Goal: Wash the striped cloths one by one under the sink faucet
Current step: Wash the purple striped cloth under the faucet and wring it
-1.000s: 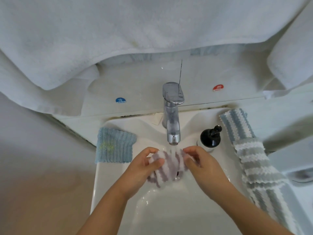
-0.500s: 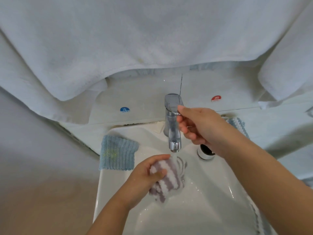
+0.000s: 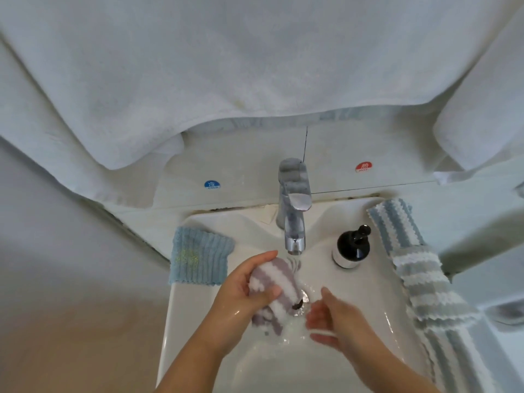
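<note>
Left of the grip, a blue ribbed cloth (image 3: 200, 256) lies over the white sink (image 3: 198, 344) rim. The left hand (image 3: 243, 290) grips a bunched purple-and-white striped cloth (image 3: 272, 290), fingers and thumb curled round it, just below the chrome faucet (image 3: 293, 211) spout and over the drain. Just right of that grip, the right hand (image 3: 329, 321) hovers with loose fingers, holding nothing. Farther right stands a black soap dispenser (image 3: 353, 246), then a blue-and-white striped cloth (image 3: 397, 228) and a grey-and-white striped cloth (image 3: 428, 293) draped along the rim.
</note>
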`<state>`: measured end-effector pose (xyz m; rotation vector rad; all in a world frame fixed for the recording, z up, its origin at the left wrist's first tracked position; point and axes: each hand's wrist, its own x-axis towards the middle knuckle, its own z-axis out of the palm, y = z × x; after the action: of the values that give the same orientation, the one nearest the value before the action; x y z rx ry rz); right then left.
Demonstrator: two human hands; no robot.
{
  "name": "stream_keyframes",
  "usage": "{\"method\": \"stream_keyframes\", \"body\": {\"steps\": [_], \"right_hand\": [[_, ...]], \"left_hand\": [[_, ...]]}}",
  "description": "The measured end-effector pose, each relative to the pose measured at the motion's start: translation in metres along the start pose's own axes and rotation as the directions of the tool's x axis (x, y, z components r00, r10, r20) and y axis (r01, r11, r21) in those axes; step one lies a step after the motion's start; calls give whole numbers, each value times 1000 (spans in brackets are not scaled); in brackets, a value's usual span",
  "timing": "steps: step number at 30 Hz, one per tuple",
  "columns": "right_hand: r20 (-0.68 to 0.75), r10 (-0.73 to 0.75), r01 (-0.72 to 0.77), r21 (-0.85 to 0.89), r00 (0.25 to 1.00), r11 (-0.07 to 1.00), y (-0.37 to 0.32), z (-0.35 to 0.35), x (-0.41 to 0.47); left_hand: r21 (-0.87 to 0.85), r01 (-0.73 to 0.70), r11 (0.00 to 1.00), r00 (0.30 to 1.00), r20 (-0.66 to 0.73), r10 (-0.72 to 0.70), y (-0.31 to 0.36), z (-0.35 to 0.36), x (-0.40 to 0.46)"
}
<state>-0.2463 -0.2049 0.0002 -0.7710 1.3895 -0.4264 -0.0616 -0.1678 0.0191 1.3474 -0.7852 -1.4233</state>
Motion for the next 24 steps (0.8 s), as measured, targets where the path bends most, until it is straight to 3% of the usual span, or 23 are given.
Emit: {"method": "stream_keyframes", "body": {"steps": [2, 5, 7, 11, 15, 18, 24], "right_hand": [[195, 208, -241, 164, 959, 957, 26, 6, 15], [441, 128, -324, 403, 888, 856, 28, 15, 23], [477, 12, -279, 493, 879, 824, 15, 20, 22], [405, -125, -117, 524, 906, 844, -1, 14, 21], [345, -172, 34, 373, 923, 927, -9, 2, 22], [355, -145, 51, 261, 924, 964, -16, -3, 23], [223, -175, 202, -105, 959, 974, -33, -10, 23]], "left_hand": [[-69, 11, 998, 1000, -13, -12, -1, 5, 0], [-119, 36, 992, 999, -5, -37, -5, 12, 0], [-156, 43, 987, 999, -12, -46, -8, 14, -1], [-69, 65, 995, 997, -46, -69, -21, 10, -1], [25, 102, 994, 992, -81, -99, -24, 8, -2], [57, 83, 995, 990, -119, -76, -22, 10, -1], [1, 70, 998, 976, -205, -68, -14, 7, 1]]}}
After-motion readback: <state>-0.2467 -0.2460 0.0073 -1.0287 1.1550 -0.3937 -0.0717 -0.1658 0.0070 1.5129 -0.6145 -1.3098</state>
